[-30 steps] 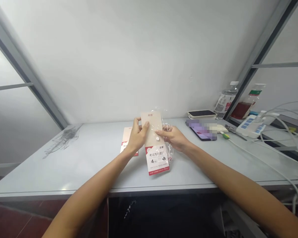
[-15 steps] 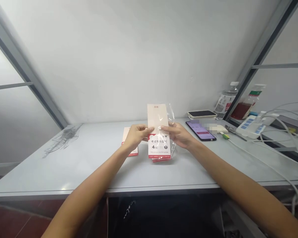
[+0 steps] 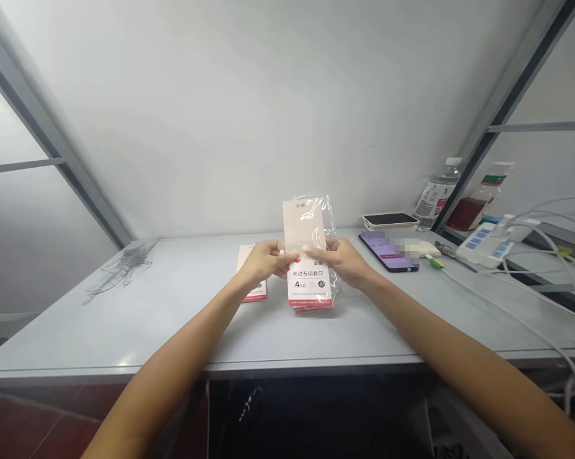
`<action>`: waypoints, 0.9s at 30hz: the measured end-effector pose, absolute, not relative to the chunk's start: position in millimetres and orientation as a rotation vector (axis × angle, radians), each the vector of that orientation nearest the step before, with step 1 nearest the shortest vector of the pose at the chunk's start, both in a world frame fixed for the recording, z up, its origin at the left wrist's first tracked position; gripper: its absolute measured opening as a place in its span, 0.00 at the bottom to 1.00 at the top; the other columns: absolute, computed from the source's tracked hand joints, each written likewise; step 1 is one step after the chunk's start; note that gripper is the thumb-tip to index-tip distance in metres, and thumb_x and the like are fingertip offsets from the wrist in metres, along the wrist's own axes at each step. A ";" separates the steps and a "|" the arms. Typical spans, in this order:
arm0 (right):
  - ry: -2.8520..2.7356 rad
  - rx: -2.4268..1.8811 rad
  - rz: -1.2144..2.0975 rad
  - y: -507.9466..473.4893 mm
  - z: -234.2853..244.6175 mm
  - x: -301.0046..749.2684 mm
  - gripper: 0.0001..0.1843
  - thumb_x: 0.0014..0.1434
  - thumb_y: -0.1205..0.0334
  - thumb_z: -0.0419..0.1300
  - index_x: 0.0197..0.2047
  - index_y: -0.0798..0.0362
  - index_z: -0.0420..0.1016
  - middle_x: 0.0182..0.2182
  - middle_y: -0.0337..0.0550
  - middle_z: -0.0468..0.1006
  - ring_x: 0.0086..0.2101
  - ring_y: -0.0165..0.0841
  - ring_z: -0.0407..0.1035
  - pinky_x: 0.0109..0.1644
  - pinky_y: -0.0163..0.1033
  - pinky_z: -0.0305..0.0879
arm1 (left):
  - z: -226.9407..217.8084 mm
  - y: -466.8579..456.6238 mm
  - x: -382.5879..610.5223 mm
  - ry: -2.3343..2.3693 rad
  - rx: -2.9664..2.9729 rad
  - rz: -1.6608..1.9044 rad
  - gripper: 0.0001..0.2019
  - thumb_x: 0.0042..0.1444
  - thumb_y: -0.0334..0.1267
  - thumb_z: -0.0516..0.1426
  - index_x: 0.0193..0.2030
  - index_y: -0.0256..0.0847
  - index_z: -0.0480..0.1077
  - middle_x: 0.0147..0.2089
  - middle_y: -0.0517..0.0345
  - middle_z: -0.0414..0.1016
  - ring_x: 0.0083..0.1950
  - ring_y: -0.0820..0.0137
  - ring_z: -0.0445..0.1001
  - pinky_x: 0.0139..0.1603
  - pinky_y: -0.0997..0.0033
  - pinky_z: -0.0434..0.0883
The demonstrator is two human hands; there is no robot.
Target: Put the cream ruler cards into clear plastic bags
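My left hand (image 3: pixel 263 262) and my right hand (image 3: pixel 343 260) hold a tall pink and red printed card (image 3: pixel 305 254) upright above the grey table (image 3: pixel 173 312). Both hands pinch the card at its middle, one on each side edge. A clear plastic sleeve (image 3: pixel 329 248) stands around and behind the card, and my right fingers grip it too. The card's lower end rests on or just above another red-edged card lying flat. A further pink card (image 3: pixel 252 288) lies on the table behind my left hand, partly hidden.
A dark phone (image 3: pixel 387 250) lies right of my hands, a second phone (image 3: pixel 390 220) behind it. Two bottles (image 3: pixel 435 191) stand at the back right. A power strip (image 3: pixel 483 241) and white cables (image 3: pixel 545 268) fill the right side. A tangle of thin wire (image 3: pixel 120 268) lies far left.
The card has moved from tilted toward me to upright and slightly farther away. Both hands have slid down to its middle, and the plastic sleeve now reaches up around the card's top.
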State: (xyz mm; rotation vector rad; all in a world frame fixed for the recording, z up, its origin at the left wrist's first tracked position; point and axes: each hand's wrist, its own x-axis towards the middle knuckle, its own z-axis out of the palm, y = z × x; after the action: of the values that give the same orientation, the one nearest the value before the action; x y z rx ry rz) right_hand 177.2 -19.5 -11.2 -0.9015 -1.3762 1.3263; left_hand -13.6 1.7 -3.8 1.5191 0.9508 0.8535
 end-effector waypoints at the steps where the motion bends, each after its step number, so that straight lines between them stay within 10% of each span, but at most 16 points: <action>1: -1.381 -0.898 1.332 -20.0 -11.0 176.8 0.17 0.43 0.53 0.67 0.33 0.55 0.75 0.29 0.45 0.79 0.29 0.36 0.72 0.32 0.39 0.67 | -2.7 0.9 -14.0 0.953 1.523 0.853 0.17 0.41 0.47 0.64 0.27 0.36 0.64 0.26 0.55 0.73 0.28 0.69 0.74 0.31 0.63 0.73; 27: -1.486 -0.986 1.281 -22.0 -9.9 174.9 0.16 0.47 0.49 0.64 0.32 0.55 0.77 0.28 0.45 0.79 0.28 0.36 0.72 0.31 0.38 0.66 | 0.2 -6.3 -9.8 0.894 1.627 0.944 0.14 0.47 0.48 0.59 0.28 0.36 0.68 0.28 0.57 0.73 0.28 0.73 0.72 0.28 0.71 0.71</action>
State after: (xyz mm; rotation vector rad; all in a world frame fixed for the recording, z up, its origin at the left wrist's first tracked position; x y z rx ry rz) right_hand 174.9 -22.0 -9.9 -0.9863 -1.4858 1.2807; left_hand -9.8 -6.3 0.2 1.6267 0.8939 0.9444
